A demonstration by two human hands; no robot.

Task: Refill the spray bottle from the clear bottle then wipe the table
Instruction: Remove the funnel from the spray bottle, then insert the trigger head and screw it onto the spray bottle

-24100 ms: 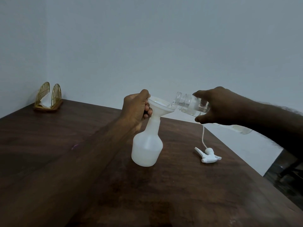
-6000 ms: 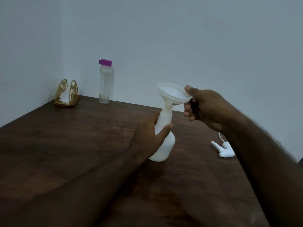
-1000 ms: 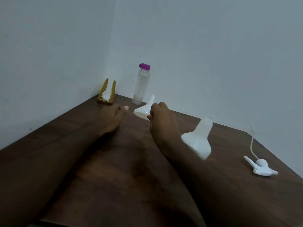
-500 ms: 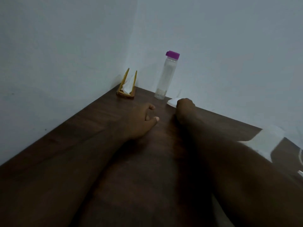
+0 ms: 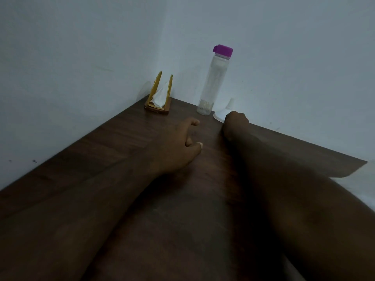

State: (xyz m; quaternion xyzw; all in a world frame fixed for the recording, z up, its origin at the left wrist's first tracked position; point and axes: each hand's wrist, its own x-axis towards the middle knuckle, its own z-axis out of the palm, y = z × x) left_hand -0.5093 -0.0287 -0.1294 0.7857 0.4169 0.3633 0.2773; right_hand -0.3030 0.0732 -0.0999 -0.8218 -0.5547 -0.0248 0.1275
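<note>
Bottle (image 5: 213, 80) upper centre capped, nearly empty; right hand (image 5: 236, 118) holds funnel (image 5: 222, 112), left hand (image 5: 178, 142) loose; wiping remains.

Head view, single: worn high, angled forward and down across the dark wooden table (image 5: 113, 142) toward the wall corner; both forearms close in the foreground, table's far corner well beyond them.
</note>
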